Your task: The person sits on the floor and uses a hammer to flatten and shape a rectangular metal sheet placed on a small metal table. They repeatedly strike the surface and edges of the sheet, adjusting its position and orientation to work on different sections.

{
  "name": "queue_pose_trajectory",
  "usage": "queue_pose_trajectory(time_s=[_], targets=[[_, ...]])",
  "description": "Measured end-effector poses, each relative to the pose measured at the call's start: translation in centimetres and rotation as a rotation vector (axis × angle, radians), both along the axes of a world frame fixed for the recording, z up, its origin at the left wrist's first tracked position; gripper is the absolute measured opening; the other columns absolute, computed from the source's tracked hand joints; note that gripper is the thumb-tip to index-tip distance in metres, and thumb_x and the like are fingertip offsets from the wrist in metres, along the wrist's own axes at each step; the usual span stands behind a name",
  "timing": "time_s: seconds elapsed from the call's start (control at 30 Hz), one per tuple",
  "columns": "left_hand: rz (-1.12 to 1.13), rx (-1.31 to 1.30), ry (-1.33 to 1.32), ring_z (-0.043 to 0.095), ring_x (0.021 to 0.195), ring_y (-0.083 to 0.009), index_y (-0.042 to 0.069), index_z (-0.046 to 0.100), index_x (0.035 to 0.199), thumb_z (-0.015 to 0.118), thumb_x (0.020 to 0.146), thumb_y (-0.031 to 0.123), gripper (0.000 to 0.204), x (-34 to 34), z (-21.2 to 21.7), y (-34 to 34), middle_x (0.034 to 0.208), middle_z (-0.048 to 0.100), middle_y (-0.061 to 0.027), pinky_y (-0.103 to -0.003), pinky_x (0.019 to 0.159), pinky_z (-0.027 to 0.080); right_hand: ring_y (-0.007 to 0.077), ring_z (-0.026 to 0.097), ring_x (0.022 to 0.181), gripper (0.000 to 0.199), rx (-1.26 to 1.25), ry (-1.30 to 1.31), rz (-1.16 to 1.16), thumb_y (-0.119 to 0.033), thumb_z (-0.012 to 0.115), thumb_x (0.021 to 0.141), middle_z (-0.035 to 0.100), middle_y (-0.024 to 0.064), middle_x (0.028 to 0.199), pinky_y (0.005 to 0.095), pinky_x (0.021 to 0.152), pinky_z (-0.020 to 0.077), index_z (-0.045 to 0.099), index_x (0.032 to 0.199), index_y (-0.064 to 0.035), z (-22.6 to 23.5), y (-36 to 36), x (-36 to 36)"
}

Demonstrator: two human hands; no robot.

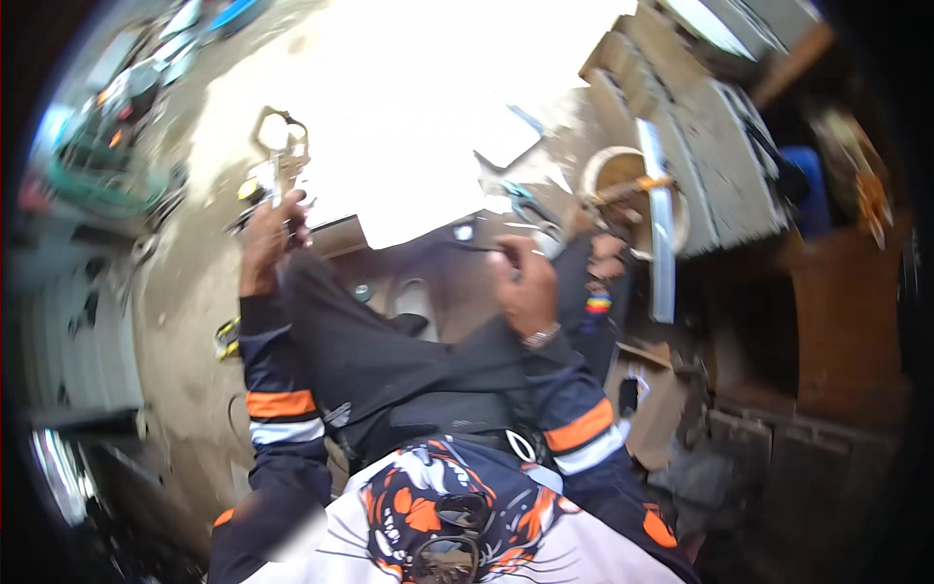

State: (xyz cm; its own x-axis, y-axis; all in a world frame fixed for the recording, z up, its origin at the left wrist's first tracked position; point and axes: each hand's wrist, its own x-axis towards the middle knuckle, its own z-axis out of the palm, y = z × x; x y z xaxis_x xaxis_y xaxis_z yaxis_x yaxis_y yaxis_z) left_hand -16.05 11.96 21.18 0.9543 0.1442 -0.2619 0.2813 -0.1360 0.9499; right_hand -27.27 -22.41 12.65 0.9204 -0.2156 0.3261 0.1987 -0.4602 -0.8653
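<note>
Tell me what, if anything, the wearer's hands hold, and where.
Left hand: glare hides whether its fingers grip the near end of the ring-ended thing. Right hand: fingers curled, hold cannot be told.

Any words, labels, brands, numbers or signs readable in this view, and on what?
None can be read.
Small pale mark on the dark trousers: too small and blurred.
Patterned cloth at the chest: possible lettering, too blurred.
Yellow-and-black item: too small.

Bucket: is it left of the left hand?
No, the bucket is on the picture's right side, farther right than the right hand.
</note>
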Motion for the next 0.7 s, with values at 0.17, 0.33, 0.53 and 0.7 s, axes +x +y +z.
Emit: queue_pose_trajectory(time_s=[0.17, 0.33, 0.53, 0.7], targets=[[0.226, 0.86, -0.135, 0.069, 0.09, -0.0374, -0.001, 0.063, 0.116, 0.068, 0.079, 0.027, 0.047, -0.9, -1.8, 11.4, 0.099, 0.07, -0.0247, -0.045, 0.084, 0.053, 0.0159, 0.064, 0.083, 0.017, 0.088, 0.238, 0.0, -0.014, 0.063, 0.097, 0.067, 0.0081, 0.092, 0.0317, 0.078, 0.0522, 0.064, 0.107, -0.001, -1.5, -1.1, 0.4], [0.225, 1.016, 0.071, 0.064, 0.101, -0.0436, 0.001, 0.063, 0.104, 0.066, 0.074, 0.022, 0.037, -2.5, -11.8, 19.7, 0.102, 0.068, -0.0254, -0.05, 0.089, 0.052, 0.0199, 0.067, 0.083, 0.02, -0.028, 0.335, 0.153, -0.018, 0.063, 0.096, 0.068, 0.01, 0.091, 0.0332, 0.078, 0.0528, 0.064, 0.107, -0.0007, -2.2, 1.7, 2.5], [0.281, 0.994, 0.051, 0.06, 0.107, -0.0454, 0.003, 0.056, 0.116, 0.065, 0.077, 0.02, 0.044, 1.0, -22.4, 20.6, 0.109, 0.064, -0.0248, -0.052, 0.093, 0.05, 0.02, 0.068, 0.082, 0.021, -0.148, 0.435, 0.29, -0.018, 0.065, 0.095, 0.069, 0.011, 0.092, 0.033, 0.074, 0.0542, 0.064, 0.108, -0.0007, -2.5, -0.1, 8.0], [0.312, 1.003, 0.016, 0.06, 0.102, -0.047, 0.0, 0.061, 0.108, 0.066, 0.079, 0.019, 0.035, 4.6, -28.3, 22.6, 0.107, 0.063, -0.0268, -0.054, 0.089, 0.048, 0.0286, 0.071, 0.084, 0.026, -0.36, 0.339, 0.104, -0.021, 0.066, 0.093, 0.071, 0.0168, 0.093, 0.0389, 0.077, 0.0551, 0.066, 0.108, -0.001, -1.9, -6.4, 16.2]])
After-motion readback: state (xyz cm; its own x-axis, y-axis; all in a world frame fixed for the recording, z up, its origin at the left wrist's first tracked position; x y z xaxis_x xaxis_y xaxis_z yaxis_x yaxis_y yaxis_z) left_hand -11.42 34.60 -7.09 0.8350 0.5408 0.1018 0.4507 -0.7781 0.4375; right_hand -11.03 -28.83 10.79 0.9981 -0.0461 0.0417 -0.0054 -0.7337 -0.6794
